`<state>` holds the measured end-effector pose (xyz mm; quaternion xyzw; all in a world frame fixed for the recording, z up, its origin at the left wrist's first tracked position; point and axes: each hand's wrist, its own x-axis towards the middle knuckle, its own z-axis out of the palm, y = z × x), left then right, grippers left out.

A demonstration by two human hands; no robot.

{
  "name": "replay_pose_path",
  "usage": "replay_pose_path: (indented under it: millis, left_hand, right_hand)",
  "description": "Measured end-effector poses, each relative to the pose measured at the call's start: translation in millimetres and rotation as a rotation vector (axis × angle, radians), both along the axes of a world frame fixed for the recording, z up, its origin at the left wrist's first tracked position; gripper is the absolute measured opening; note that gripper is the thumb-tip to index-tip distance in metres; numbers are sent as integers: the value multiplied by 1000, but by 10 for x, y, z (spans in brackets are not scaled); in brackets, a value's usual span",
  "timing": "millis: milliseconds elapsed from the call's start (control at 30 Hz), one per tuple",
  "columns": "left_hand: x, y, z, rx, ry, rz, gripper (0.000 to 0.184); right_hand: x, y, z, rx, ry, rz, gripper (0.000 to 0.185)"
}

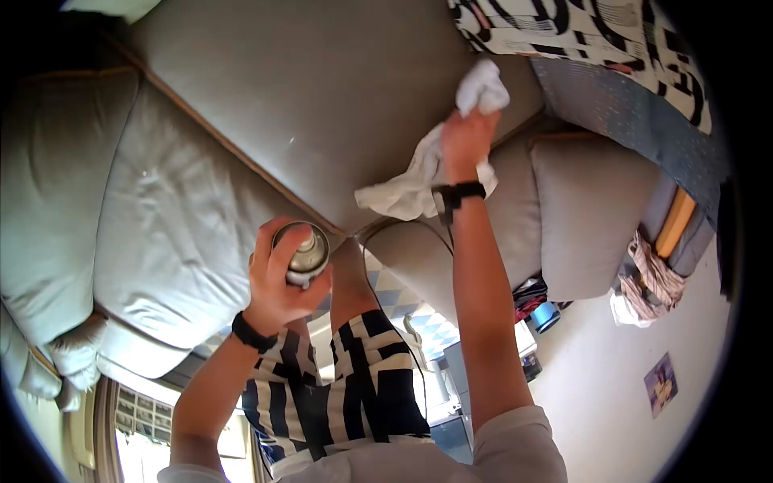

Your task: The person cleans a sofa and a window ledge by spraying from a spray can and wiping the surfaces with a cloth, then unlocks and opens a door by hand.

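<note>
Spray can [309,258] (contents hidden) and white cloth [411,185] in left and right hands [270,282] [467,141]

One left hand [278,274] and one right hand [469,146] are showing, together with two black wristbands [254,332], one spray can [308,258] and one white cloth [407,187]. One pair of patterned shorts [366,358], two bare forearms [481,290] and one small picture [662,385] are also appearing.

A home, apparently its living room, is indicated by a cushioned grey sofa [322,97], patterned fabric [580,32] spread at one end, a striped cloth [651,274] bunched nearby, a window [145,406] flanked by a curtain [106,427], and a picture [662,385] mounted on a pale wall [596,354].
</note>
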<state>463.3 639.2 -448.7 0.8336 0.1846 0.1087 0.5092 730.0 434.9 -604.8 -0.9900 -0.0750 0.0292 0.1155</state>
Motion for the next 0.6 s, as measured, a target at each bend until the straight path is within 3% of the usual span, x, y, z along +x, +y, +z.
replay_pose_path:
  millis: [100, 167, 200, 300, 367, 433, 500, 600]
  left_hand:
    - [-234, 64, -196, -4, 64, 10, 66]
    - [-294, 97, -287, 0, 107, 51, 67]
    - [-293, 146, -350, 22, 131, 83, 67]
    - [-445, 380, -373, 49, 188, 157, 66]
    - [-648, 571, -335, 97, 251, 193, 65]
    - [-959, 719, -252, 148, 306, 268, 65]
    - [-1387, 847, -338, 220, 346, 362, 66]
    - [-1980, 916, -428, 240, 431, 573, 65]
  right_hand:
    - [-454, 982, 75, 8, -71, 380, 62]
    - [-973, 1529, 174, -38, 51, 693, 54]
    - [-1345, 1681, 7, 61, 125, 785, 50]
    - [-1917, 1692, 105, 251, 474, 850, 45]
    - [-1893, 1465, 195, 291, 535, 737, 40]
    - [-1626, 1160, 176, 84, 106, 1098, 44]
    - [-1469, 1182, 379, -129, 113, 883, 53]
    - [-1359, 1769, 403, -132, 37, 644, 67]
